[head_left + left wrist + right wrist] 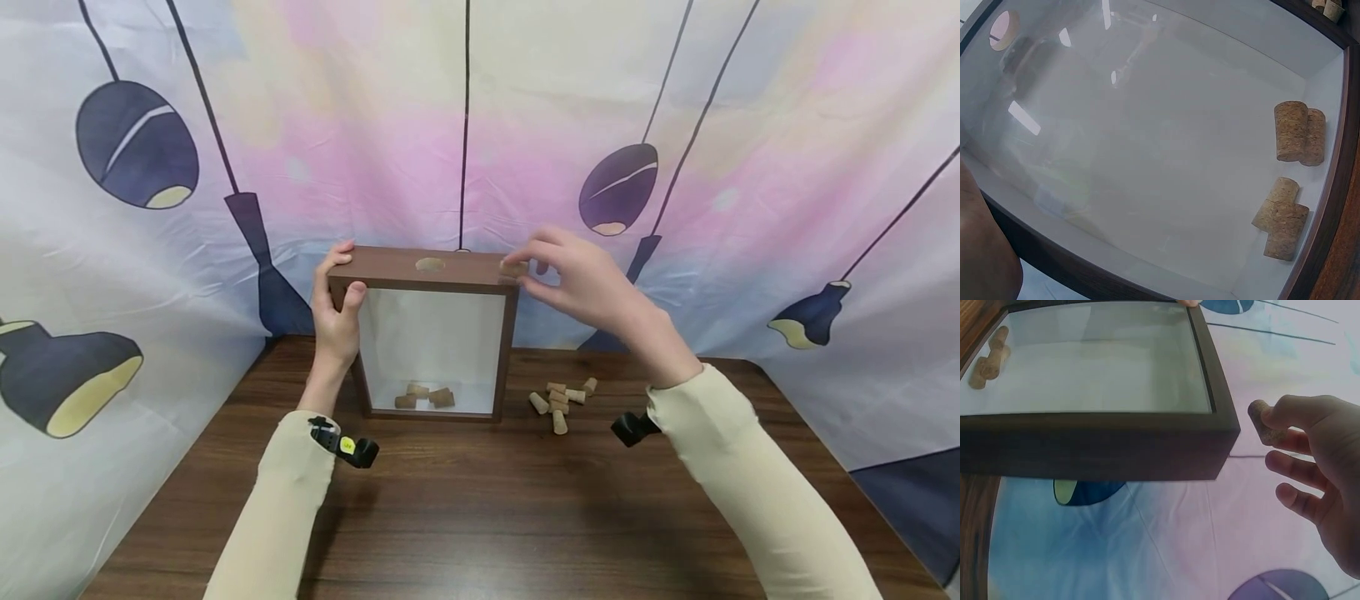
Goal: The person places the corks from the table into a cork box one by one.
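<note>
A dark brown wooden frame box (pixel 390 268) with a clear front stands upright on the table, a round hole (pixel 431 264) in its top. My left hand (pixel 337 312) grips its upper left corner, thumb on the front and fingers over the top. Between thumb and fingers, my right hand (pixel 573 275) pinches a cork (pixel 1266 425) near the top right corner of the box. Several corks (pixel 1291 131) lie inside on the bottom, seen through the clear front.
A loose pile of corks (pixel 558 400) lies on the wooden table (pixel 465 508) to the right of the box. Behind the table hangs a cloth (pixel 375 125) printed with lamps. Each sleeve carries a black wrist camera (pixel 364 453).
</note>
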`<state>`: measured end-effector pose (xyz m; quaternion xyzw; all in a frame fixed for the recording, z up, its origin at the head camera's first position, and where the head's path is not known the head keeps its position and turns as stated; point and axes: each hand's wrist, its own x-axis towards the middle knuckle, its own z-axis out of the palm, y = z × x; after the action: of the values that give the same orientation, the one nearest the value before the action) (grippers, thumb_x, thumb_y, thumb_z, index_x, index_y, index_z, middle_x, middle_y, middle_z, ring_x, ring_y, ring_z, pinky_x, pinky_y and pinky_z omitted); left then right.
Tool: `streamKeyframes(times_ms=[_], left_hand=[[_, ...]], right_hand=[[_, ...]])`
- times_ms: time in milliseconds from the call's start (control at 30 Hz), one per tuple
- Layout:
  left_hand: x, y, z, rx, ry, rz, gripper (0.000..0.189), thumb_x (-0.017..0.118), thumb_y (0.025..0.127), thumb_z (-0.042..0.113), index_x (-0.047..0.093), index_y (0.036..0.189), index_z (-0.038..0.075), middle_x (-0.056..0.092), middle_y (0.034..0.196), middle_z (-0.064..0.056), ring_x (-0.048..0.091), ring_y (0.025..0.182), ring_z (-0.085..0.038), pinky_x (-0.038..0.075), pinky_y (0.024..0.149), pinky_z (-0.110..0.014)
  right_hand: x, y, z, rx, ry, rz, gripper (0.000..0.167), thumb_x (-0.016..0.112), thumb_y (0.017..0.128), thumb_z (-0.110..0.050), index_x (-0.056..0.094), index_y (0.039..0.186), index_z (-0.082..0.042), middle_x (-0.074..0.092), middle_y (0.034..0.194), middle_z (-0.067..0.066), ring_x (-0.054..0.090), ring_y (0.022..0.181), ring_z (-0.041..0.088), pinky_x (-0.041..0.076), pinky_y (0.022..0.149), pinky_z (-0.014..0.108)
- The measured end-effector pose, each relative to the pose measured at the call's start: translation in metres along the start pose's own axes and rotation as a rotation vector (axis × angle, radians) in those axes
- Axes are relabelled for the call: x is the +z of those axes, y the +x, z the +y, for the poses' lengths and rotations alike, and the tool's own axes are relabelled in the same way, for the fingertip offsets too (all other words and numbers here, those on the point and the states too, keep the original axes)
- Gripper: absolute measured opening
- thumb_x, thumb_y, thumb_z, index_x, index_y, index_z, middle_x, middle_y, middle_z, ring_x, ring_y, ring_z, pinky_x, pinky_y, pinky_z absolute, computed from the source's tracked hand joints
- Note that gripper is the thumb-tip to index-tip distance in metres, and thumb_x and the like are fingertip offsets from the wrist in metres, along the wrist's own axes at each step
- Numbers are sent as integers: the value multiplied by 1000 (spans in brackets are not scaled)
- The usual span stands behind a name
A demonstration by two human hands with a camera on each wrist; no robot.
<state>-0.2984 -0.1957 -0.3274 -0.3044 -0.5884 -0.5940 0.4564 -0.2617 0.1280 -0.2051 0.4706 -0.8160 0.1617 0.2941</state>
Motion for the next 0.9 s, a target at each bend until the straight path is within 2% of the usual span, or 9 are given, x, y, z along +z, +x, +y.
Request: streamKeyframes(times_ms=[233,333,433,500,667,900], left_hand=[[-5,-3,-17,2,14,7,66,62,96,47,46,126,-10,47,145,-19,38,143,-28,24,118,-38],[-8,-2,-20,0,13,6,66,62,96,47,45,126,-9,45,145,-22,38,143,-28,26,117,-37],[-8,-1,-16,-6,9,4,65,62,97,44,44,126,-11,42,145,-29,38,142,-28,26,116,-36],[-7,0,-8,-9,5,3,65,62,97,42,44,125,-13,41,144,-32,38,142,-28,26,116,-36],[-4,2,9,-14,12,-5,66,62,98,40,42,123,-17,41,142,-35,37,142,-30,24,117,-37],[-2,2,11,-18,18,3,65,62,97,39,43,123,-17,43,142,-33,38,143,-29,23,118,-39]], right_hand=[[9,26,-12,21,-6,-85,22,66,92,-8,73,111,-15,64,102,0,60,87,14,48,77,29],[13,39,-17,37,-23,-135,23,64,92,-8,73,112,-16,62,101,-1,59,86,13,49,77,28],[18,52,-23,42,-41,-173,23,63,93,-8,72,112,-18,61,103,-2,59,86,13,49,77,28],[21,60,-26,40,-55,-190,23,63,93,-9,72,112,-19,61,104,-2,58,85,13,49,76,28],[29,76,-32,34,-101,-231,21,63,94,-13,72,111,-21,60,103,-5,57,82,10,48,73,27],[38,86,-36,21,-106,-274,23,60,97,-11,72,114,-21,61,108,-3,64,91,13,50,77,28]])
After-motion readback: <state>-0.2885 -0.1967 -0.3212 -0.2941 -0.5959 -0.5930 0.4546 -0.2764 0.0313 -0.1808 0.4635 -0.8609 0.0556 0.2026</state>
